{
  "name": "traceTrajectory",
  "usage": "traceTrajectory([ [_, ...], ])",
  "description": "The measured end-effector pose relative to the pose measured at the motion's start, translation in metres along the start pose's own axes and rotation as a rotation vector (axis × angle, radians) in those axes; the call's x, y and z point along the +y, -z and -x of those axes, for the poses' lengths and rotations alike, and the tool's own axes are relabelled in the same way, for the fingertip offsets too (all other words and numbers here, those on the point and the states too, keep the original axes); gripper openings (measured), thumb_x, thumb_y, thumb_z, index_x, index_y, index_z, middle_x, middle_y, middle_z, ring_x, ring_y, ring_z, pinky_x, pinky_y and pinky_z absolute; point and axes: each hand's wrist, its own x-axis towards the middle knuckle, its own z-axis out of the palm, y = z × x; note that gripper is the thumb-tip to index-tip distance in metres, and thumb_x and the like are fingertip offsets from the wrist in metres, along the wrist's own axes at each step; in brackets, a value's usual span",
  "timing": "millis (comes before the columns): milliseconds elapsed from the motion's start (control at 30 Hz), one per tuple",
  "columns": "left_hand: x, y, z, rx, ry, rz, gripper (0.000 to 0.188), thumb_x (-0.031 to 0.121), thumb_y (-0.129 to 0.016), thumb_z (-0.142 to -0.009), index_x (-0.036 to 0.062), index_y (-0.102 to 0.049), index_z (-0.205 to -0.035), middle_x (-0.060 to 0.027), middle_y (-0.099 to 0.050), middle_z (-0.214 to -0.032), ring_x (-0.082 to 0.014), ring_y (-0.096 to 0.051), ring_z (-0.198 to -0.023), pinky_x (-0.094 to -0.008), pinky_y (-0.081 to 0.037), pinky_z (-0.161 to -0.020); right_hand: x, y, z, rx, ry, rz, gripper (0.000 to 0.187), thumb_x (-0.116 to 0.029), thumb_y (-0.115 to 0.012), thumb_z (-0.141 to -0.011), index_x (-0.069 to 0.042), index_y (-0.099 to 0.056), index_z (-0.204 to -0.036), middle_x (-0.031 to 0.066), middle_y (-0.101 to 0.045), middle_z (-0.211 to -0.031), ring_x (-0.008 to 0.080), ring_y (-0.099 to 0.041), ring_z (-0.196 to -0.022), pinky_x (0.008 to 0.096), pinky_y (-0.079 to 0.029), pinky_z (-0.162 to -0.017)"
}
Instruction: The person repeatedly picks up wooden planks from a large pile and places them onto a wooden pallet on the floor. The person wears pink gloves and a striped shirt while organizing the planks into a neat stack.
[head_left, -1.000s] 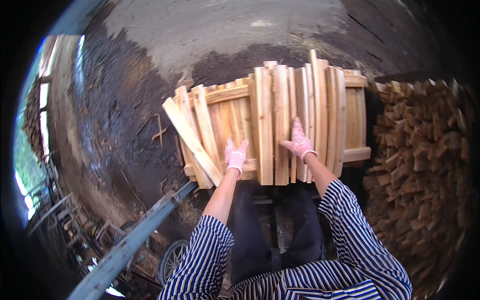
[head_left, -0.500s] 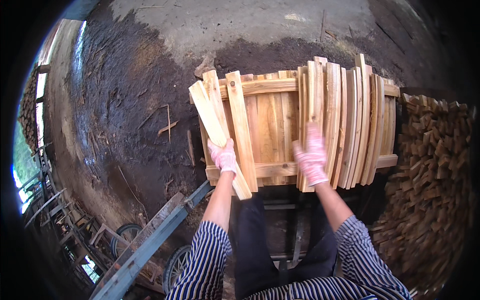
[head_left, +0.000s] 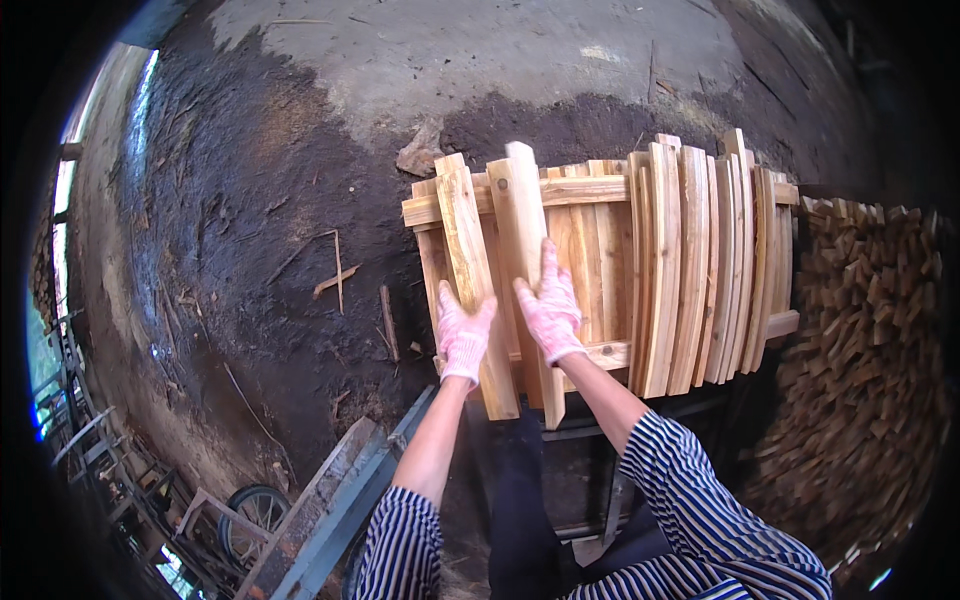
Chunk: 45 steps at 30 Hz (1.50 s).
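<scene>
Both my hands wear pink-and-white knit gloves and work over a pallet-like wooden rack (head_left: 612,355). My left hand (head_left: 465,335) is wrapped round a pale wooden slat (head_left: 460,225) that slants across the rack's left end. Just to the right, my right hand (head_left: 550,312) grips a second wooden slat (head_left: 514,205), thumb on one side and fingers on the other. Behind its blurred upper end another piece shows, and I cannot tell whether that one is held too. A row of upright-lying slats (head_left: 690,270) rests across the rack's right half.
A big heap of short wood pieces (head_left: 850,370) fills the right side. At lower left are a blue-grey beam (head_left: 340,530) and a spoked wheel (head_left: 252,520). Wood scraps (head_left: 338,280) lie on the dark, damp ground, with grey concrete (head_left: 520,50) beyond.
My right hand has moved left from the slat row to the slat beside my left hand. The left slat has turned more upright. The whole view has shifted slightly.
</scene>
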Motion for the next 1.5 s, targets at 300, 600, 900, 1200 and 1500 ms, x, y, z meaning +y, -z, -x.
traceTrajectory([
  [300,0.012,-0.026,-0.014,0.045,0.081,0.163,0.093,0.027,-0.078,-0.079,0.0021,-0.027,-0.153,-0.0242,-0.059,-0.133,-0.0351,-0.065,-0.113,-0.0397,-0.051,-0.099,0.015,-0.017,-0.019,0.044,-0.102,0.196,0.100,-0.016,-0.072,-0.080,-0.025,-0.013,-0.161,0.0269,-0.044,-0.139,0.0422,-0.050,-0.127,0.0475,-0.044,-0.106],
  [600,-0.001,0.049,0.003,-0.054,0.082,0.771,0.055,0.021,-0.075,-0.087,0.0030,-0.051,-0.134,-0.0083,-0.064,-0.111,-0.0218,-0.062,-0.097,-0.0340,-0.052,-0.087,0.043,0.041,-0.016,0.132,0.082,0.367,0.104,-0.046,-0.068,-0.083,-0.007,-0.010,-0.160,0.0276,-0.020,-0.161,0.0439,-0.015,-0.151,0.0494,-0.012,-0.123],
  [900,0.062,0.027,0.066,-0.219,0.138,0.714,0.074,0.053,-0.059,-0.096,0.0027,-0.043,-0.148,-0.0169,-0.047,-0.148,-0.0326,-0.048,-0.132,-0.0458,-0.041,-0.110,0.019,0.118,0.198,-0.442,-0.026,-0.261,0.108,-0.053,-0.076,-0.069,-0.007,-0.031,-0.155,0.0247,-0.049,-0.147,0.0354,-0.050,-0.133,0.0386,-0.041,-0.110],
  [1200,0.218,0.001,0.204,-0.755,-0.089,0.568,0.050,0.031,-0.064,-0.099,0.0094,-0.047,-0.140,-0.0115,-0.062,-0.122,-0.0258,-0.065,-0.103,-0.0372,-0.057,-0.085,0.103,0.232,0.325,-0.045,-0.153,-1.097,0.083,-0.030,-0.082,-0.077,0.000,-0.045,-0.146,0.0154,-0.063,-0.130,0.0218,-0.060,-0.116,0.0356,-0.048,-0.100],
  [1500,0.337,-0.162,0.402,-1.344,-0.245,-0.036,0.035,0.031,-0.063,-0.099,0.0111,-0.054,-0.127,-0.0085,-0.065,-0.104,-0.0241,-0.065,-0.087,-0.0395,-0.056,-0.073,0.217,0.362,0.482,0.525,-0.669,-1.220,0.053,-0.034,-0.077,-0.083,0.003,-0.067,-0.120,0.0134,-0.071,-0.107,0.0236,-0.066,-0.096,0.0453,-0.052,-0.082],
])
